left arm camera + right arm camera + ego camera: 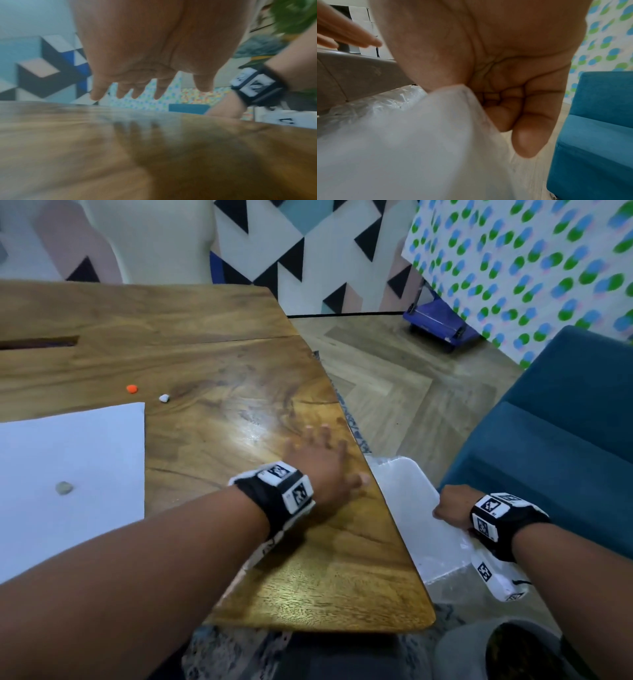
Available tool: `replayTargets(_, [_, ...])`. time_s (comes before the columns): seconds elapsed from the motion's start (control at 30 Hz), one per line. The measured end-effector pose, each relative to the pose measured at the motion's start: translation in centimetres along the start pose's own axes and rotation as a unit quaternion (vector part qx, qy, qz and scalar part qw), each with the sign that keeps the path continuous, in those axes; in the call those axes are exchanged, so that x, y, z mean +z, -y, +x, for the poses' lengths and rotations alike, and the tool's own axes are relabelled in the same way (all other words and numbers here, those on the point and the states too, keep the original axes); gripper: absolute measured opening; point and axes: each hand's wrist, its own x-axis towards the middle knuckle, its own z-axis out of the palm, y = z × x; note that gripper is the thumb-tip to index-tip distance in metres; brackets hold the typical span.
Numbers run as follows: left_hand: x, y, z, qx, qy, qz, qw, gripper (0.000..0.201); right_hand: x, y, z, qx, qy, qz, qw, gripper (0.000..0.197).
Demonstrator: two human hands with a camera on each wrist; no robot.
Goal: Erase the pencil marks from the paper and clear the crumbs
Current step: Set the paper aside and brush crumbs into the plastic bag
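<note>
A white sheet of paper [68, 474] lies on the wooden table [212, 364] at the left, with a small grey lump [64, 487] resting on it. My left hand [322, 453] is spread flat, fingers straight, low over the table near its right edge; in the left wrist view the left hand [137, 81] hovers just above the wood. My right hand [452, 508] grips the rim of a white bin lined with a clear bag [411, 508], held just below the table's right edge. In the right wrist view my right hand [513, 108] curls over the white rim [419, 135].
An orange bit [132, 388] and a white bit [164, 398] lie on the wood beyond the paper's top corner. A teal sofa [555, 440] stands at the right, close to the bin. A slot [37, 342] cuts the tabletop at far left.
</note>
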Motion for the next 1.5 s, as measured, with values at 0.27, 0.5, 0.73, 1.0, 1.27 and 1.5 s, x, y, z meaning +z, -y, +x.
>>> replayTargets(0.27, [1.0,1.4,-1.0,-0.053,0.052,0.009,0.997,0.103,0.6,-0.1,0.1,-0.005,0.014,-0.007,1.0,0.015])
replayTargets(0.5, [0.6,-3.1,-4.1,0.184,0.079,0.015,0.98,0.085,0.1,-0.3,-0.3,-0.006,0.008,-0.013,1.0,0.017])
replayTargets(0.73, [1.5,-0.7,-4.9,-0.043,0.078,0.032,0.996,0.11,0.6,-0.6,-0.3,0.002,0.024,-0.015,1.0,0.019])
replayTargets(1.0, [4.4,-10.2,-7.6,0.177,0.099,-0.02,0.979,0.094,0.6,-0.3,-0.7,0.012,0.032,-0.008,0.999,0.031])
replayTargets(1.27, [2.7,-6.0,-9.3,0.003,0.121,0.015,0.993,0.107,1.4,-0.6,-0.7,0.014,0.026,0.0,1.0,0.02])
replayTargets(1.5, [3.7,-11.6,-9.7,0.16,0.136,-0.043,0.977,0.101,1.3,-0.3,-0.9,0.002,0.026,-0.019,0.999,0.019])
